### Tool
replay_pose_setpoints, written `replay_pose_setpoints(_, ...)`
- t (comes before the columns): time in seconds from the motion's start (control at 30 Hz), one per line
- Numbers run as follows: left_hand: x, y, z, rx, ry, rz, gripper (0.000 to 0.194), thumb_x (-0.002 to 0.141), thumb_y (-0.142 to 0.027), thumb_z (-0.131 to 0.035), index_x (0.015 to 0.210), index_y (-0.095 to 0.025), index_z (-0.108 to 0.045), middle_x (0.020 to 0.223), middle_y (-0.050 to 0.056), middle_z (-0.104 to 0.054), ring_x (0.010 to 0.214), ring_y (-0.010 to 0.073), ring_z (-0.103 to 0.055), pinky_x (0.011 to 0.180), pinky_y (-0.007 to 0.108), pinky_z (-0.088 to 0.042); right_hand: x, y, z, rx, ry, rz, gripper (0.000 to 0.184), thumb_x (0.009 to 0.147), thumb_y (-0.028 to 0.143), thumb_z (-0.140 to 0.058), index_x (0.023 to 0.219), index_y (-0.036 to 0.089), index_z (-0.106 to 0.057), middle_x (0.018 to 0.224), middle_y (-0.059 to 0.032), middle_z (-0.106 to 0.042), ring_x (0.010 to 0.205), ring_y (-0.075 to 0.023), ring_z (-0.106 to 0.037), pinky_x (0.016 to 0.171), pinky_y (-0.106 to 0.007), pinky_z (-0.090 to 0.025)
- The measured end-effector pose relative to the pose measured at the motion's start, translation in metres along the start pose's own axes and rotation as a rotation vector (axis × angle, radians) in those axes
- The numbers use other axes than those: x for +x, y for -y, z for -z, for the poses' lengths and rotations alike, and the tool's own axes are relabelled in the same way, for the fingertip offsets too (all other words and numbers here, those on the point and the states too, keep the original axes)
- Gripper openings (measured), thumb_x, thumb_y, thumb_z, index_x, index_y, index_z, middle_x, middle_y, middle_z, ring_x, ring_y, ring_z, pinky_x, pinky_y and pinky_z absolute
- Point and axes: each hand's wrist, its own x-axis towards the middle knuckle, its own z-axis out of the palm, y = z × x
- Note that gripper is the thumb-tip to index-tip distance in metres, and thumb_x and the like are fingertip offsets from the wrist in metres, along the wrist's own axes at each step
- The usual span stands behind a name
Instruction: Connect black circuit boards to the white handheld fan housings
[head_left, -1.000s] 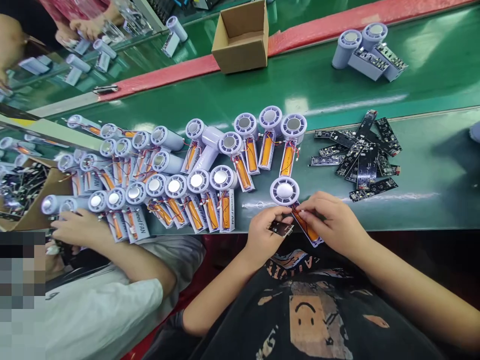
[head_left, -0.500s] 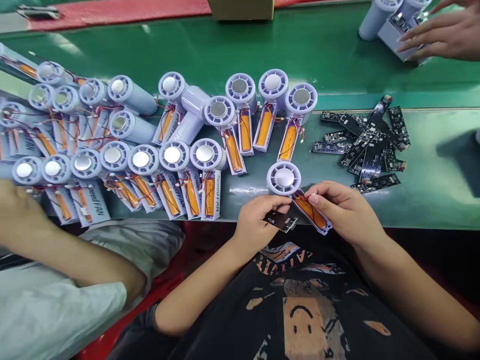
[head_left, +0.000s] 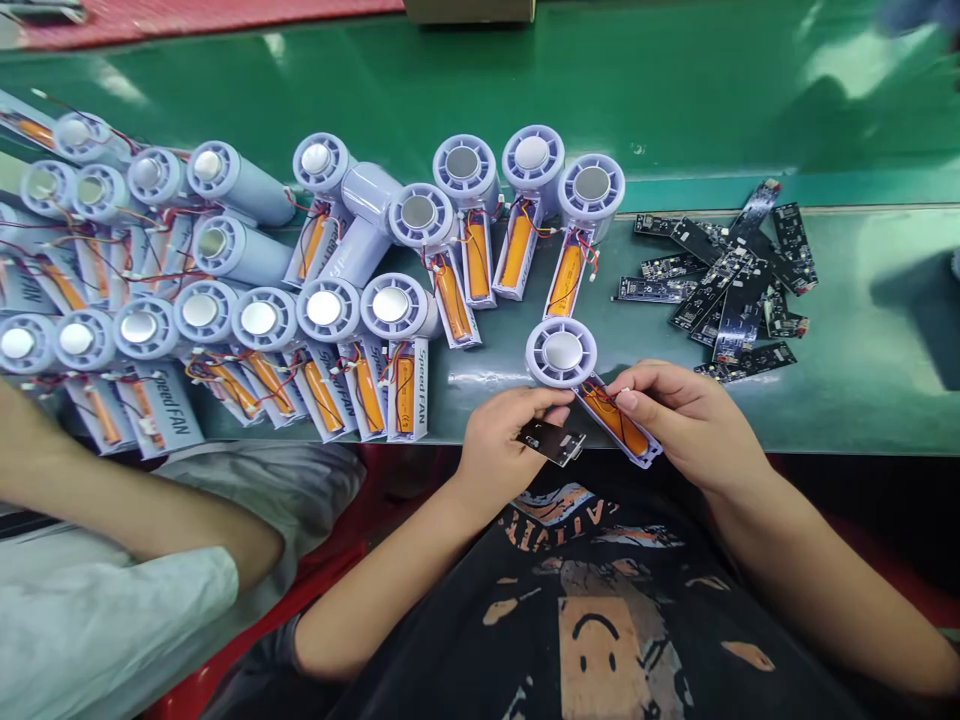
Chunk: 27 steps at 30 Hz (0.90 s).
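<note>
One black circuit board (head_left: 551,441) pinched in the left hand (head_left: 499,440), just beside the handheld fan (head_left: 561,352), whose battery end the right hand (head_left: 690,425) pinches near the front edge of the bench (head_left: 862,330). Board not yet seated in the fan's open tray. Cardboard box (head_left: 469,8) at far side, contents out of view.

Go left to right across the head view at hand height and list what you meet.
Co-worker's forearm → row of half-built SpeedFAN fans → left hand → small black circuit board → half-built fan with an orange battery → right hand
</note>
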Motion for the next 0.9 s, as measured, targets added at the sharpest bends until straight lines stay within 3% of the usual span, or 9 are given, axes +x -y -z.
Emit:
replay_pose_setpoints(0.13, 0.001, 0.0, 0.0, 0.018, 0.011, 0.004, 0.012, 0.089, -0.014, -0.063, 0.096, -0.018, -0.071, 0.083, 0.001, -0.077, 0.072, 0.0111, -0.07, 0.07, 0.022, -0.055, 0.002, -0.002, 0.002, -0.095, -0.024, 0.045, 0.022, 0.088, 0.042, -0.065, 0.088, 0.021, -0.071, 0.072, 0.0, -0.06, 0.062, -0.0116, -0.053, 0.056, -0.026, -0.041)
replay_pose_setpoints(0.27, 0.002, -0.001, 0.0, 0.021, 0.035, 0.01, 0.012, 0.088, -0.015, -0.062, 0.093, -0.019, -0.073, 0.082, 0.002, -0.077, 0.071, 0.0131, -0.071, 0.069, 0.024, -0.056, -0.002, -0.001, 0.005, -0.389, -0.145, 0.212, 0.016, 0.091, 0.032, -0.057, 0.088, 0.021, -0.069, 0.084, -0.0043, -0.064, 0.078, -0.0165, -0.059, 0.069, -0.031, -0.048)
replay_pose_setpoints(0.33, 0.002, 0.0, 0.0, 0.022, 0.045, 0.013, 0.013, 0.088, -0.016, -0.062, 0.093, -0.019, -0.074, 0.083, 0.003, -0.078, 0.072, 0.0145, -0.072, 0.07, 0.025, -0.057, -0.01, -0.001, 0.004, -0.561, -0.165, 0.285, 0.018, 0.092, 0.032, -0.055, 0.1, 0.021, -0.067, 0.089, -0.0063, -0.064, 0.081, -0.0187, -0.06, 0.072, -0.034, -0.049)
replay_pose_setpoints(0.47, 0.002, 0.001, -0.003, 0.017, 0.034, 0.021, 0.012, 0.088, -0.018, -0.063, 0.094, -0.018, -0.073, 0.082, 0.003, -0.077, 0.068, 0.0138, -0.069, 0.069, 0.025, -0.056, -0.027, -0.007, -0.004, -0.944, -0.158, 0.282, 0.048, 0.087, 0.041, -0.063, 0.128, 0.016, -0.056, 0.103, -0.0128, -0.065, 0.091, -0.0279, -0.061, 0.079, -0.044, -0.051)
replay_pose_setpoints(0.53, 0.002, 0.0, -0.003, 0.018, 0.036, 0.02, 0.013, 0.087, -0.019, -0.063, 0.095, -0.018, -0.073, 0.078, 0.002, -0.075, 0.065, 0.0127, -0.067, 0.068, 0.024, -0.055, -0.03, -0.011, -0.008, -1.054, -0.166, 0.257, 0.038, 0.09, 0.037, -0.059, 0.121, 0.016, -0.059, 0.102, -0.0136, -0.065, 0.092, -0.0291, -0.06, 0.08, -0.045, -0.05)
replay_pose_setpoints(0.6, 0.002, -0.004, -0.002, 0.021, 0.055, 0.034, 0.014, 0.087, -0.021, -0.063, 0.096, -0.018, -0.074, 0.073, 0.0, -0.072, 0.063, 0.0121, -0.064, 0.067, 0.024, -0.054, -0.031, -0.013, -0.008, -1.038, -0.161, 0.256, 0.027, 0.094, 0.032, -0.053, 0.113, 0.016, -0.062, 0.099, -0.013, -0.065, 0.091, -0.0277, -0.06, 0.081, -0.043, -0.05)
replay_pose_setpoints(0.73, 0.004, -0.013, 0.005, -0.054, 0.046, 0.084, 0.017, 0.089, -0.027, -0.063, 0.097, -0.019, -0.074, 0.067, -0.001, -0.066, 0.059, 0.0111, -0.06, 0.064, 0.023, -0.051, -0.036, -0.012, 0.003, -0.794, -0.17, 0.304, 0.024, 0.093, 0.032, -0.051, 0.108, 0.016, -0.061, 0.096, -0.0108, -0.064, 0.089, -0.0245, -0.06, 0.079, -0.04, -0.05)
replay_pose_setpoints(0.9, 0.007, -0.016, 0.007, -0.184, 0.039, 0.18, 0.029, 0.088, -0.043, -0.064, 0.094, -0.017, -0.075, 0.068, 0.002, -0.066, 0.054, 0.0108, -0.056, 0.055, 0.023, -0.049, -0.06, 0.0, 0.026, -0.46, -0.377, 0.382, 0.023, 0.089, 0.037, -0.055, 0.103, 0.02, -0.062, 0.092, -0.0075, -0.065, 0.086, -0.0214, -0.058, 0.077, -0.036, -0.049)
